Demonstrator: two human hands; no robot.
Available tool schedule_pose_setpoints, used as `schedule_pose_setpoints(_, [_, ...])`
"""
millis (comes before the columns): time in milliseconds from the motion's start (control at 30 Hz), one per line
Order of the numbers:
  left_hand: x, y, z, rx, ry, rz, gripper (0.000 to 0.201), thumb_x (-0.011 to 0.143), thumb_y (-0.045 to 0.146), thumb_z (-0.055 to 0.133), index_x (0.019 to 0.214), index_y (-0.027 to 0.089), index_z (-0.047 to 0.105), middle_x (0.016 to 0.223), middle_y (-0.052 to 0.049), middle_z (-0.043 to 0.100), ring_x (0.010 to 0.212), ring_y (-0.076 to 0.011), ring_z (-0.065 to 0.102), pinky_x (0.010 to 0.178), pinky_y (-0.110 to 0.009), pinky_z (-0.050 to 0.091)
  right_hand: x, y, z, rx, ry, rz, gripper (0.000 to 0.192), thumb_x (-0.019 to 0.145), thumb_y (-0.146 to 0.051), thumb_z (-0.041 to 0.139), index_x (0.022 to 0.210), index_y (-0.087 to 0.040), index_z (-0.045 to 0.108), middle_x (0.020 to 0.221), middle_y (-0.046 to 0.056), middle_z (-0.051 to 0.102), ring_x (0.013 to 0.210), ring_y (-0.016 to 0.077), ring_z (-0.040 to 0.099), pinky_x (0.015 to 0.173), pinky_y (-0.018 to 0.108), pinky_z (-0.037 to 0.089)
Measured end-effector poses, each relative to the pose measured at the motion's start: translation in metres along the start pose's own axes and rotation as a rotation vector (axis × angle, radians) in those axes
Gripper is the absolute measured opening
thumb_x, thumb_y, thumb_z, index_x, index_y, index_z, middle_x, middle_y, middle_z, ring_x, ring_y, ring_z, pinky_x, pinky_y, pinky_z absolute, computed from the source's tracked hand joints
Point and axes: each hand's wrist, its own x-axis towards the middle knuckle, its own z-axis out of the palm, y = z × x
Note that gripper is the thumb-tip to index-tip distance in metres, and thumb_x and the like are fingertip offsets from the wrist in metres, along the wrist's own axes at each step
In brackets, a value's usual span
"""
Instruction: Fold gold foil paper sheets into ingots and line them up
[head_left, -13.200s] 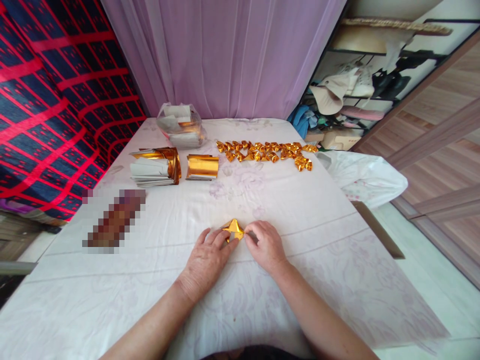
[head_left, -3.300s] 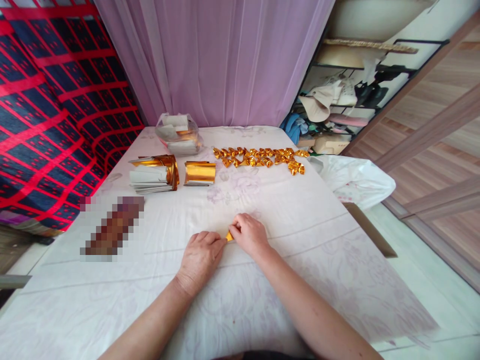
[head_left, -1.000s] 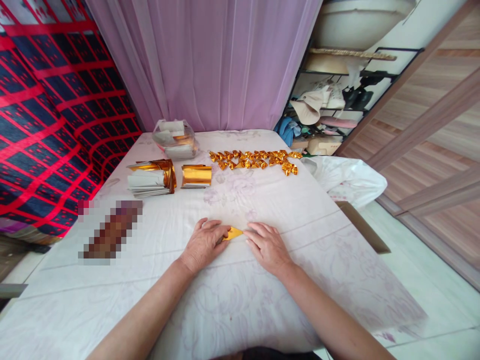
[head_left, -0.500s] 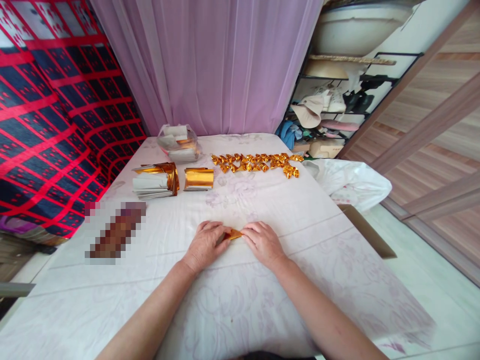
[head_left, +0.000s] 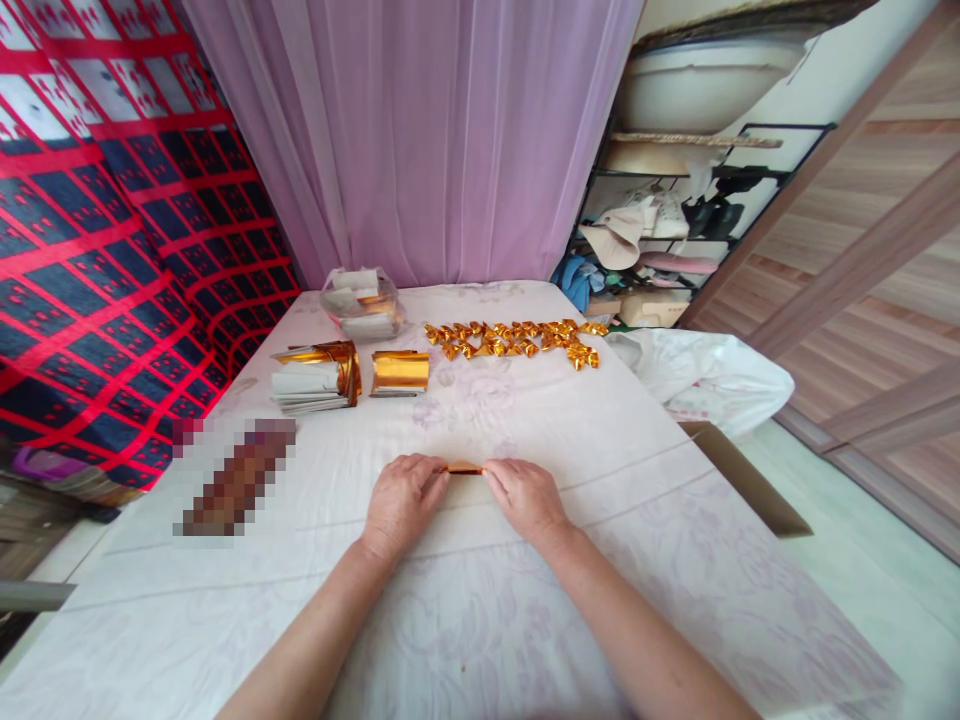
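A narrow folded strip of gold foil paper (head_left: 464,468) spans the gap between my two hands, low over the white flowered cloth. My left hand (head_left: 405,500) pinches its left end, and my right hand (head_left: 529,497) grips the right end; the fingertips partly hide both ends. Farther back lie rows of folded gold paper pieces (head_left: 499,345). To their left sits a small stack of gold foil sheets (head_left: 400,373), and beside it a larger curled stack of foil paper (head_left: 311,385) with grey-white backs.
A clear plastic bag (head_left: 361,305) with more paper stands at the back left. A pixelated brown patch (head_left: 240,480) lies on the left of the table. Right of the table are a white plastic bag (head_left: 712,375), cardboard (head_left: 750,480) and a shelf rack (head_left: 675,180).
The gold paper between my hands has gone from a wider, pointed shape to a thin straight strip. My hands are slightly farther apart at the wrists, and the view has tilted up a little.
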Motion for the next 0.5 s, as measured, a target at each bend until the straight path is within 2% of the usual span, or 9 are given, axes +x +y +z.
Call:
schedule_pose_setpoints(233, [0.023,0.008,-0.007,-0.107,-0.068,-0.319,0.022,0.087,0.035,0.053,0.096,0.026,0.071,0.087,-0.001,0.075,0.075,-0.0181,0.067,0.065,-0.027,0.044,0.027,0.004,0.004,0.043,0.055,0.051,0.023,0.094,-0.021,0.045,0.088,-0.023,0.067,0.079,0.001,0.073,0.069,0.0131,0.065,0.064,0.022,0.042])
schedule_pose_setpoints(500, [0.042,-0.001,-0.001,-0.236,-0.030,-0.444,0.021,0.083,0.034,0.055,0.089,0.023,0.072,0.080,0.000,0.075,0.071,-0.0168,0.067,0.059,-0.024,0.042,0.055,0.006,0.026,0.171,0.192,0.190,0.023,0.089,-0.020,0.048,0.089,-0.024,0.071,0.083,0.003,0.075,0.072,0.0150,0.068,0.067,0.021,0.047])
